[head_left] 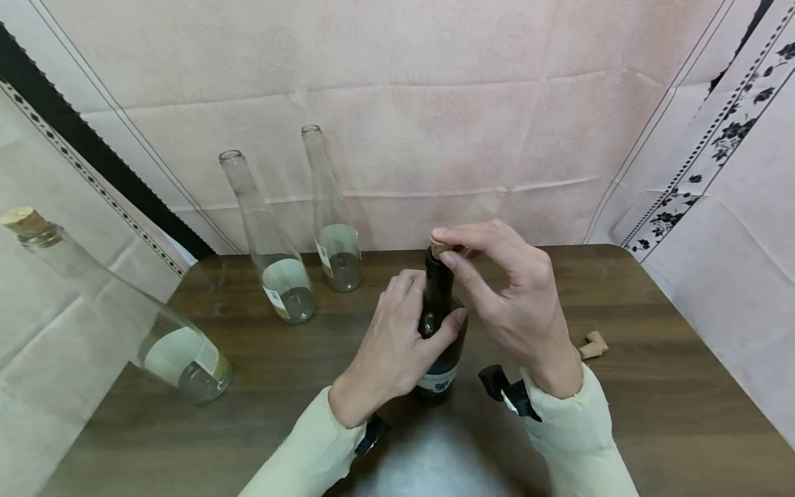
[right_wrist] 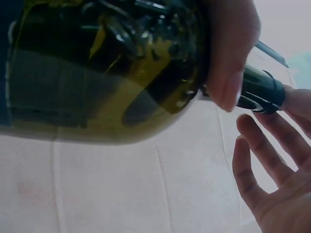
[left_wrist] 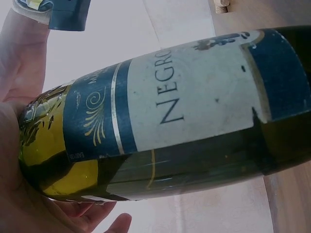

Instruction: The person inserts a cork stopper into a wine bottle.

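A dark green glass wine bottle [head_left: 439, 284] stands upright on the table in the middle of the head view. My left hand [head_left: 397, 345] is wrapped round its shoulder, thumb across the near side. In the left wrist view the blue and white label [left_wrist: 194, 92] reads "NEGRO". Up at the bottle's mouth, my right hand [head_left: 518, 297] pinches a cork [head_left: 438, 248] between thumb and index finger. The right wrist view shows the bottle neck [right_wrist: 262, 90] beside the right hand's other fingers, which are spread and away from the glass.
Three clear glass bottles stand to the left: a near one [head_left: 180, 359] with a cork stopper [head_left: 25, 222], and two uncorked ones [head_left: 286, 283] [head_left: 338, 248] behind. Loose corks [head_left: 594, 344] lie on the wooden table [head_left: 671, 414] beyond my right wrist. Pale cloth [head_left: 435, 138] hangs behind.
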A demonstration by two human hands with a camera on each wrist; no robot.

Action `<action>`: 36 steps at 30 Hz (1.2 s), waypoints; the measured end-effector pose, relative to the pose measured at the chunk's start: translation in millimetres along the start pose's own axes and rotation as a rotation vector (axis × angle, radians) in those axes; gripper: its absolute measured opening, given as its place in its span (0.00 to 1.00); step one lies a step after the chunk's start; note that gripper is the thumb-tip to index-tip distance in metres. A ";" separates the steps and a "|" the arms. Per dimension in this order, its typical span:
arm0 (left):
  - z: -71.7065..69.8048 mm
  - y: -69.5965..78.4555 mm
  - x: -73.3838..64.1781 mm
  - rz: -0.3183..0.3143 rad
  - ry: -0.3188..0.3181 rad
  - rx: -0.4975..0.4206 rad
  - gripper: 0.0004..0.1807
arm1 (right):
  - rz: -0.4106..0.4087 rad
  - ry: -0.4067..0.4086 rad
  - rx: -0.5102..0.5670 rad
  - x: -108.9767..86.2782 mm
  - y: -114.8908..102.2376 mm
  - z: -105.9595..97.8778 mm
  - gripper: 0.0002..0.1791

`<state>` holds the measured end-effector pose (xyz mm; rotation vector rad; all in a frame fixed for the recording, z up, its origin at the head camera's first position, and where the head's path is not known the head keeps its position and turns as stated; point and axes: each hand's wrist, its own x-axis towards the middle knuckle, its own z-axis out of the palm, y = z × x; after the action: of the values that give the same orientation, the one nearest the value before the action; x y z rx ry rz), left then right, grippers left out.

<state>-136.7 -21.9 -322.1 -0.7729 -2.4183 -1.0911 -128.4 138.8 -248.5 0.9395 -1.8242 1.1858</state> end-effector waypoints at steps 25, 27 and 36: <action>-3.0 2.7 2.1 -0.022 0.002 -0.031 0.22 | -0.020 0.031 -0.006 0.6 -0.2 3.3 0.14; -3.0 3.1 2.7 -0.027 0.000 -0.034 0.22 | -0.026 0.038 -0.008 0.9 0.4 3.7 0.14; -1.2 3.4 -2.1 -0.032 0.021 -0.002 0.20 | -0.068 0.048 -0.017 -6.4 4.6 5.3 0.14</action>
<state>-132.9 -21.7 -320.5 -0.7230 -2.4201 -1.1087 -130.7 136.3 -257.3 0.9479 -1.7478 1.1406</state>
